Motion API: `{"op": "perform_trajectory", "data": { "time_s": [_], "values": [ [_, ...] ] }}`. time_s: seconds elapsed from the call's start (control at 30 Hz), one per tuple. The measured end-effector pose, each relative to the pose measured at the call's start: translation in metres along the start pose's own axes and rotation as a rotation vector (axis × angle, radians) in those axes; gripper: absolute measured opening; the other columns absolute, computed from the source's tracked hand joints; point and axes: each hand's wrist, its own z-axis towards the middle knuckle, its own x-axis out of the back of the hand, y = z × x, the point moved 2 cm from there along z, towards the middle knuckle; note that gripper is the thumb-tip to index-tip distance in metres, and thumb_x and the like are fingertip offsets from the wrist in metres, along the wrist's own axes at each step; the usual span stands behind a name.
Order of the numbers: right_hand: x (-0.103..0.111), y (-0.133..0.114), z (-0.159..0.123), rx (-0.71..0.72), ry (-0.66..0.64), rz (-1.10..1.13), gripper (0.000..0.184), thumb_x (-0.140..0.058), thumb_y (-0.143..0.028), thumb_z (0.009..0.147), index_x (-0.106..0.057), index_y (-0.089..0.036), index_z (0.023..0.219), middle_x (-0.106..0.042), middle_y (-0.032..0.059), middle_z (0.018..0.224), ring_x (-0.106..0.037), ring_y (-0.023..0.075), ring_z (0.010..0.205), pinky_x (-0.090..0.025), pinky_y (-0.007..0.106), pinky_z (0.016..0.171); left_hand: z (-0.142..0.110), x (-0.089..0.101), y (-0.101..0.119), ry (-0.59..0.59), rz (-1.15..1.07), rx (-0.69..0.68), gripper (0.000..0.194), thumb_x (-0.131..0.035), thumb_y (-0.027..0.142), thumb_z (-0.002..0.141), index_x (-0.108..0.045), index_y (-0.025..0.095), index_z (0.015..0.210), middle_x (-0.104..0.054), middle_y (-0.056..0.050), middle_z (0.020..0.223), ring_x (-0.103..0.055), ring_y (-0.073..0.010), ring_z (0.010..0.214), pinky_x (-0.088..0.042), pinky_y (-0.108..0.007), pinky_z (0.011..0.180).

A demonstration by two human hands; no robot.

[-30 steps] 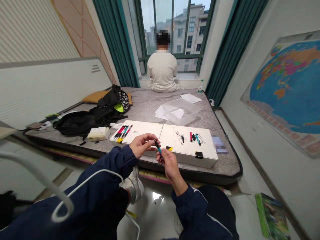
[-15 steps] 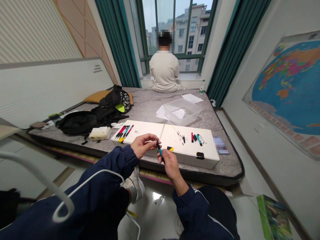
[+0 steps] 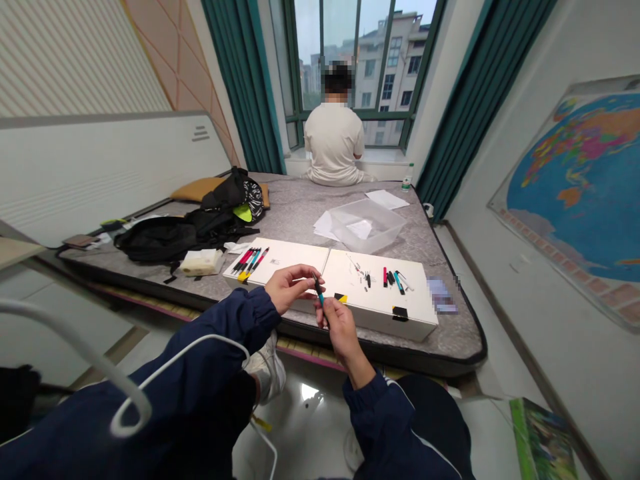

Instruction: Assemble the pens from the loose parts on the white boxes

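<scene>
The slim black-and-teal pen point(image 3: 320, 293), likely light, stiff and slightly slippery, was near the front edge of the smooth, rectangular white boxes point(image 3: 300, 253). The right hand point(image 3: 343, 330) had its grip around the teal barrel, probably the surest hold; the left hand point(image 3: 289, 288) pinched the black end.

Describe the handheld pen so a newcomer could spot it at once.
On the grey mattress, find the long white surface along the near edge. At its front, the right hand grips a slim black-and-blue pen, dark end by the left hand. Unlike the pens lying in a row, this one is held up.
</scene>
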Motion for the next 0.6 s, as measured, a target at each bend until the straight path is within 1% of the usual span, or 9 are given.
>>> {"op": "perform_trajectory", "data": {
  "time_s": [0.07, 0.13, 0.17, 0.23, 0.33, 0.43, 0.5, 0.6],
  "values": [
    [0.001, -0.001, 0.001, 0.059, 0.085, -0.048, 0.028, -0.062, -0.046, 0.079, -0.058, -0.019, 0.088, -0.054, -0.0018, 0.067, -0.043, 0.0103, 0.055, -0.035, 0.023, 0.052, 0.0, 0.0, 0.0, 0.011, 0.005, -0.021, 0.029, -0.071, 0.032, 0.071, -0.059, 0.014, 0.091, -0.066, -0.007, 0.091, -0.065, -0.0205, 0.087, -0.054, -0.032, 0.072],
    [0.002, -0.003, 0.001, 0.104, 0.132, -0.091, 0.025, -0.064, -0.042, 0.078, -0.058, -0.019, 0.085, -0.054, -0.0015, 0.069, -0.044, 0.0105, 0.058, -0.036, 0.023, 0.055, -0.001, 0.0, 0.0, -0.008, -0.003, -0.034, 0.028, -0.071, 0.032, 0.072, -0.059, 0.014, 0.09, -0.066, -0.007, 0.091, -0.065, -0.0206, 0.088, -0.054, -0.034, 0.074],
    [0.002, -0.003, 0.0, 0.111, 0.12, -0.096, 0.024, -0.061, -0.043, 0.08, -0.059, -0.019, 0.082, -0.054, -0.0011, 0.067, -0.045, 0.0108, 0.059, -0.036, 0.024, 0.057, -0.001, -0.001, 0.001, -0.025, -0.01, -0.035, 0.028, -0.07, 0.031, 0.072, -0.059, 0.014, 0.09, -0.066, -0.007, 0.09, -0.065, -0.0206, 0.088, -0.054, -0.035, 0.075],
    [-0.001, -0.004, -0.002, 0.1, 0.056, -0.06, 0.029, -0.054, -0.045, 0.085, -0.06, -0.017, 0.078, -0.053, -0.0004, 0.062, -0.046, 0.0116, 0.059, -0.036, 0.025, 0.058, -0.002, -0.002, 0.002, -0.066, -0.026, -0.032, 0.028, -0.07, 0.031, 0.073, -0.059, 0.013, 0.091, -0.066, -0.007, 0.089, -0.065, -0.0206, 0.087, -0.054, -0.036, 0.076],
    [-0.006, -0.002, -0.008, 0.019, -0.035, 0.113, 0.036, -0.049, -0.05, 0.086, -0.059, -0.017, 0.076, -0.045, -0.0025, 0.052, -0.04, 0.0109, 0.051, -0.035, 0.026, 0.054, -0.004, -0.002, 0.004, -0.146, -0.05, -0.009, 0.028, -0.069, 0.032, 0.074, -0.06, 0.013, 0.092, -0.065, -0.007, 0.089, -0.065, -0.0208, 0.086, -0.055, -0.033, 0.071],
    [-0.009, 0.002, -0.013, -0.134, -0.131, 0.301, 0.036, -0.051, -0.052, 0.084, -0.057, -0.018, 0.074, -0.033, -0.0063, 0.045, -0.03, 0.0095, 0.044, -0.03, 0.024, 0.047, -0.004, -0.003, 0.004, -0.212, -0.069, 0.031, 0.03, -0.07, 0.034, 0.073, -0.06, 0.013, 0.093, -0.066, -0.009, 0.09, -0.065, -0.022, 0.086, -0.055, -0.03, 0.067],
    [-0.006, 0.002, -0.014, -0.201, -0.161, 0.344, 0.035, -0.051, -0.051, 0.084, -0.058, -0.018, 0.075, -0.03, -0.0067, 0.044, -0.027, 0.0093, 0.044, -0.028, 0.023, 0.045, -0.002, -0.002, 0.003, -0.203, -0.073, 0.038, 0.032, -0.071, 0.035, 0.071, -0.061, 0.013, 0.092, -0.066, -0.01, 0.091, -0.066, -0.0228, 0.085, -0.055, -0.03, 0.066],
    [0.006, -0.002, -0.011, -0.242, -0.137, 0.288, 0.033, -0.053, -0.049, 0.084, -0.061, -0.017, 0.083, -0.036, -0.0054, 0.047, -0.028, 0.0093, 0.045, -0.027, 0.022, 0.045, 0.006, 0.002, -0.001, -0.134, -0.046, 0.028, 0.034, -0.073, 0.036, 0.069, -0.062, 0.013, 0.091, -0.068, -0.011, 0.094, -0.067, -0.0222, 0.085, -0.054, -0.029, 0.067]
  ]
}}
